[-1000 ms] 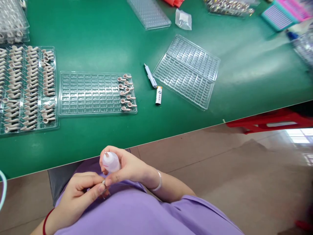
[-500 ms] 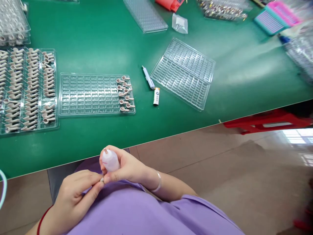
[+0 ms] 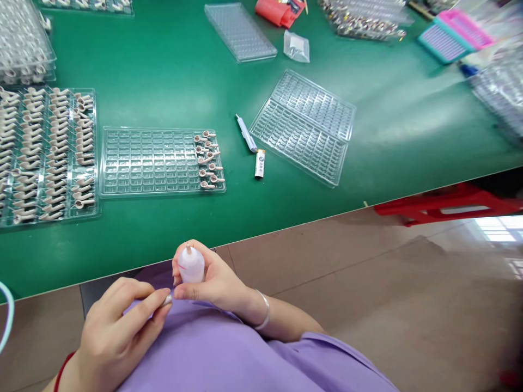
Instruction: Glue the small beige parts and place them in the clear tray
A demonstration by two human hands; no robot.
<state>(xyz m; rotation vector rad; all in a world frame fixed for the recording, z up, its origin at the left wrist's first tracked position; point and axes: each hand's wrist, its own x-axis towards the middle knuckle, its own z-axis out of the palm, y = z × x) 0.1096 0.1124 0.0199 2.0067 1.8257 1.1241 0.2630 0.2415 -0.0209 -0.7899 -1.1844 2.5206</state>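
My left hand (image 3: pixel 126 321) pinches a small pale piece (image 3: pixel 167 300) between thumb and forefinger, most of it hidden by the fingers. Held in my right hand (image 3: pixel 208 283) is a translucent squeeze bottle (image 3: pixel 192 267) with a narrow nozzle pointing up and away from me. The hands are a little apart over my lap, below the table edge. On the table, a clear plastic tray (image 3: pixel 149 163) carries several small beige spoon-shaped parts (image 3: pixel 208 163) along its right end. Left of it, another tray (image 3: pixel 97 163) is filled with rows of similar parts (image 3: pixel 57 158).
A lighter (image 3: pixel 260 163) and a pale pen-like tool (image 3: pixel 246 133) lie right of the tray. Clear trays (image 3: pixel 306 128) rest beyond them. Farther back are a plastic bag (image 3: pixel 296 47), a red pouch (image 3: pixel 278 12) and a pink-and-teal basket (image 3: pixel 453 35). A red stool (image 3: pixel 453 204) stands at the right.
My hands have moved apart. The left has drawn back slightly with the small piece; the right has shifted right with the bottle. The view has tilted slightly.
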